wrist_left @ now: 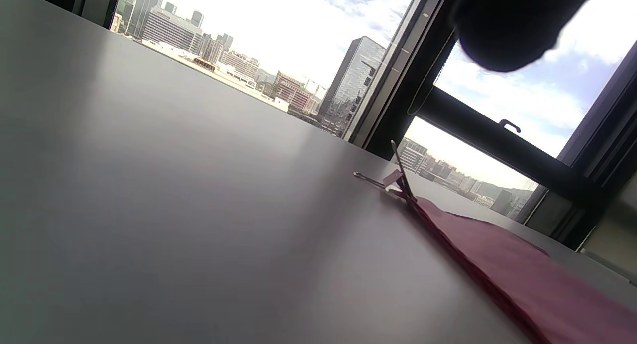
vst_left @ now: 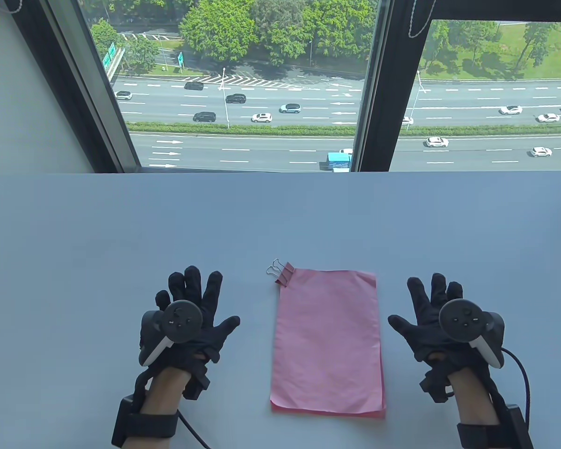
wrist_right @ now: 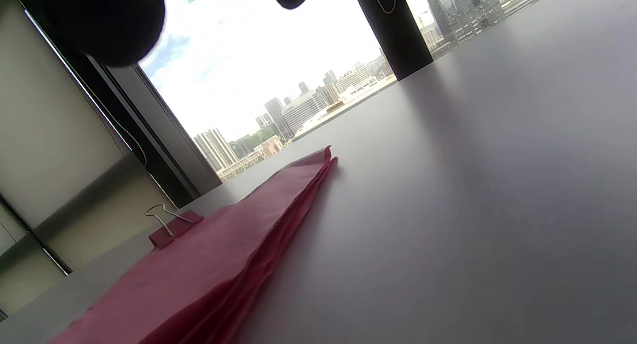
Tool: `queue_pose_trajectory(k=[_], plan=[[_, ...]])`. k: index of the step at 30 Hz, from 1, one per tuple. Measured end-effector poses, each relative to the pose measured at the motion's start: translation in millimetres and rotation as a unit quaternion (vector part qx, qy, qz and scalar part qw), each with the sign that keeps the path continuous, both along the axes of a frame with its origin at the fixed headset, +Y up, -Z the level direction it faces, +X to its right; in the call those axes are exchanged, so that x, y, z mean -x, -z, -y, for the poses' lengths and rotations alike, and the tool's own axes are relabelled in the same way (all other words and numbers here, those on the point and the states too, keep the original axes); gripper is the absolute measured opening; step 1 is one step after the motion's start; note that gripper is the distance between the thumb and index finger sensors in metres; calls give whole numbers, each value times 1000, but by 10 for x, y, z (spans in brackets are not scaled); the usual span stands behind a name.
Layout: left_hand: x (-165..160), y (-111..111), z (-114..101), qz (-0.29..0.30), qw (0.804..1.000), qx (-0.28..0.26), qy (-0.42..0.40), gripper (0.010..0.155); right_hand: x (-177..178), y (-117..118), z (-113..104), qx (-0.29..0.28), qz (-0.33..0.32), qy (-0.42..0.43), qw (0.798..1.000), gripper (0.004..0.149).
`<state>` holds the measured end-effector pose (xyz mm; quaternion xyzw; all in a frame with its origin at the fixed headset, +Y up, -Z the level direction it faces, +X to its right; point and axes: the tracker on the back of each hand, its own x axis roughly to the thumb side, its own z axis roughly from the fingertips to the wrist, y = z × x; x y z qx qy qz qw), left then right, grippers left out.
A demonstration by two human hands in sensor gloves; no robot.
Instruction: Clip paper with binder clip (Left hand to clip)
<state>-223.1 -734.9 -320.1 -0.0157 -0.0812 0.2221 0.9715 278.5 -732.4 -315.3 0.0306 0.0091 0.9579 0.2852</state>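
A stack of pink paper [vst_left: 328, 340] lies flat on the white table [vst_left: 121, 224], between my hands. A pink binder clip [vst_left: 284, 274] with silver wire handles sits on the paper's far left corner. My left hand [vst_left: 194, 311] lies flat on the table left of the paper, fingers spread, holding nothing. My right hand [vst_left: 432, 311] lies flat to the right of the paper, fingers spread, holding nothing. The clip [wrist_left: 398, 182] and paper [wrist_left: 522, 269] show in the left wrist view. The paper [wrist_right: 224, 254] and clip [wrist_right: 171, 224] show in the right wrist view.
A large window with dark frames [vst_left: 374, 84] stands beyond the table's far edge. Cables trail from both wrists toward the near edge. The table stretches bare beyond the paper.
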Motion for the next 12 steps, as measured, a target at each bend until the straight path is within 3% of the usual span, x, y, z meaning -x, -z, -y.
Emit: queue_pose_trajectory(k=[12], plan=[[-17, 5, 11, 6, 1000, 7, 2, 90, 20, -1, 20, 16, -7, 16, 1000, 90]])
